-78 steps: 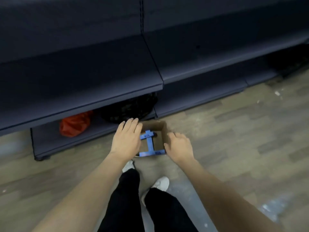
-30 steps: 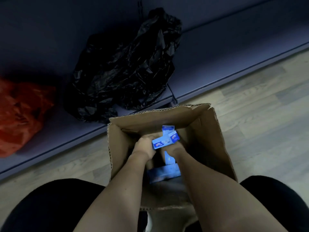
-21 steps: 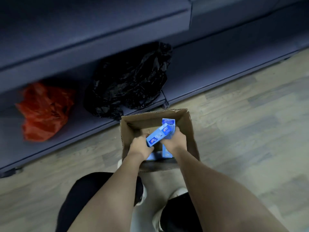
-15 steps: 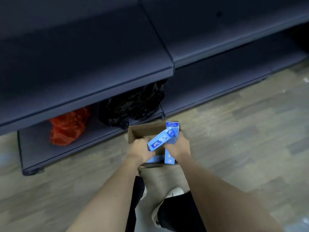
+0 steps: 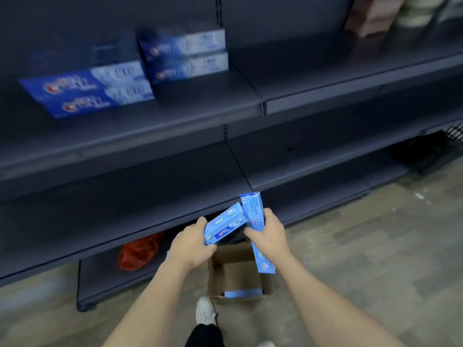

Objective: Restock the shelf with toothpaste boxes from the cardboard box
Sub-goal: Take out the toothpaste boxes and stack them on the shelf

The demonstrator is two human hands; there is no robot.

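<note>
My left hand point(image 5: 191, 245) grips one end of a blue toothpaste box point(image 5: 224, 225) that tilts up to the right. In my right hand point(image 5: 269, 234) a second blue toothpaste box point(image 5: 255, 216) stands nearly upright. Both hands hover above the open cardboard box point(image 5: 266, 286) on the floor, where one more blue toothpaste box point(image 5: 243, 293) lies at the bottom. Two stacks of blue toothpaste boxes point(image 5: 87, 90) point(image 5: 186, 57) sit on the upper dark shelf point(image 5: 175, 121), blurred.
Dark shelves run across the view, with a middle shelf point(image 5: 125, 221) just above my hands. A red bag point(image 5: 137, 251) lies on the bottom shelf. Wood-look floor point(image 5: 363, 259) spreads to the right. My white shoe point(image 5: 205, 310) stands beside the cardboard box.
Both hands went into the cardboard box, each took a toothpaste box, and lifted them out. The view rose from the floor to the stocked upper shelf.
</note>
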